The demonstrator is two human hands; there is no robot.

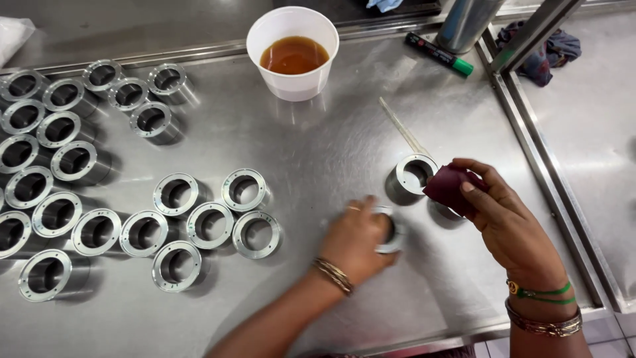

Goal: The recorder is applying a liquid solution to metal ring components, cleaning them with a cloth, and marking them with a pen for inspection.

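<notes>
our left hand clamps a metal ring; right hand pinches a maroon pad; a careless sweep could tip the standing ring at centre right.

Ring blurred, perhaps gripped, left rings cut off

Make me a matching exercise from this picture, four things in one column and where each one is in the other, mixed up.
Things:
1. white cup of amber liquid
2. green-capped marker
3. maroon cloth pad
4. metal ring

Places:
A. gripped in the left hand
B. top centre of the steel table
C. pinched in the right hand
D. lying beside the steel cylinder

Pairs: 1-B, 2-D, 3-C, 4-A
</notes>
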